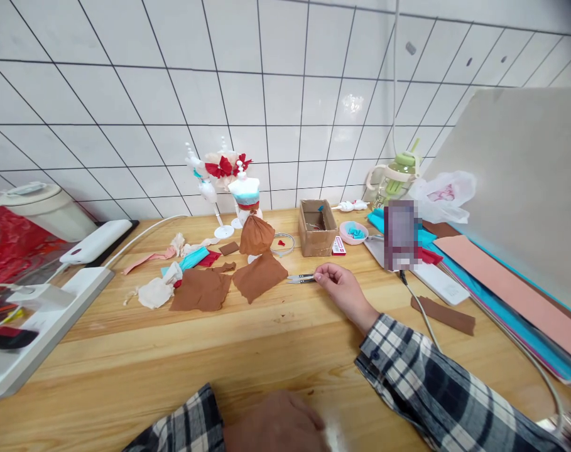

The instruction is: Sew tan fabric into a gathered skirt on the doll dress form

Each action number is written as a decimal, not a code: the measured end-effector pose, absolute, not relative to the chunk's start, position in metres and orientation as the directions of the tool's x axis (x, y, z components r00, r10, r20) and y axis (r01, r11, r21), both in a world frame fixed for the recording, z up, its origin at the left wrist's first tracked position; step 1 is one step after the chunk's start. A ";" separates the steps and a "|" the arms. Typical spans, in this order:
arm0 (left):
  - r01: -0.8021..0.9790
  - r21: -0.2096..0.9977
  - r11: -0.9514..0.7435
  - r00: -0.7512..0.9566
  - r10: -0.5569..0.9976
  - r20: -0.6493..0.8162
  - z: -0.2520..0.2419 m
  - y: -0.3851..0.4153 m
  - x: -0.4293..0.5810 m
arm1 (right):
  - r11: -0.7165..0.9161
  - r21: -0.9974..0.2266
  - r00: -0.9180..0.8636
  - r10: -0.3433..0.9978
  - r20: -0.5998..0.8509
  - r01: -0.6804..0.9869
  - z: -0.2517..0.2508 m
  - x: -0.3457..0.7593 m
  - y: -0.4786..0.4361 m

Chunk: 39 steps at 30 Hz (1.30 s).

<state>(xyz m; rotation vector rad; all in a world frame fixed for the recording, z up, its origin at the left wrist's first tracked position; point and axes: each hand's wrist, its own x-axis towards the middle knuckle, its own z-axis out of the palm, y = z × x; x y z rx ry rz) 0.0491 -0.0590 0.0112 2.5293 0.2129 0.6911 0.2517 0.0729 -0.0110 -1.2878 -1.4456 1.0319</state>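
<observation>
Slim metal snips (300, 279) sat on the wood-grained worktop (172, 358), long axis left to right, tapered blades pointing left at a creased brown cloth (261, 277). Right hand (343, 290) pinched their right end; left hand (276, 422) was blurred, grip impossible to tell.

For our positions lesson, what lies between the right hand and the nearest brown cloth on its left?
The head view shows scissors between the right hand and that cloth.

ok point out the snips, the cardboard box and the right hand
Snips (304, 278), head view: middle of the body
Cardboard box (318, 243), head view: front wall
Right hand (344, 291), head view: back of the hand
</observation>
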 end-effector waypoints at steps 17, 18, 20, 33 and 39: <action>0.573 0.729 -0.374 0.371 0.912 0.175 0.009 -0.005 0.042 | 0.441 -0.593 -0.164 0.871 0.462 0.674 0.015 0.223 0.031; 0.570 0.734 -0.369 0.362 0.915 0.179 0.008 -0.003 0.043 | 0.461 -0.586 -0.194 0.866 0.460 0.666 0.015 0.221 0.028; 0.570 0.741 -0.356 0.342 0.922 0.181 0.008 0.000 0.042 | 0.494 -0.584 -0.253 0.858 0.447 0.644 0.014 0.218 0.023; 0.718 0.537 -0.442 0.412 0.893 0.182 0.005 0.008 0.028 | 0.588 -0.671 -0.472 0.796 0.380 0.452 0.007 0.222 0.024; 0.716 0.551 -0.428 0.399 0.899 0.180 0.007 0.012 0.025 | 0.512 -0.748 -0.437 0.838 0.327 0.422 0.002 0.219 0.024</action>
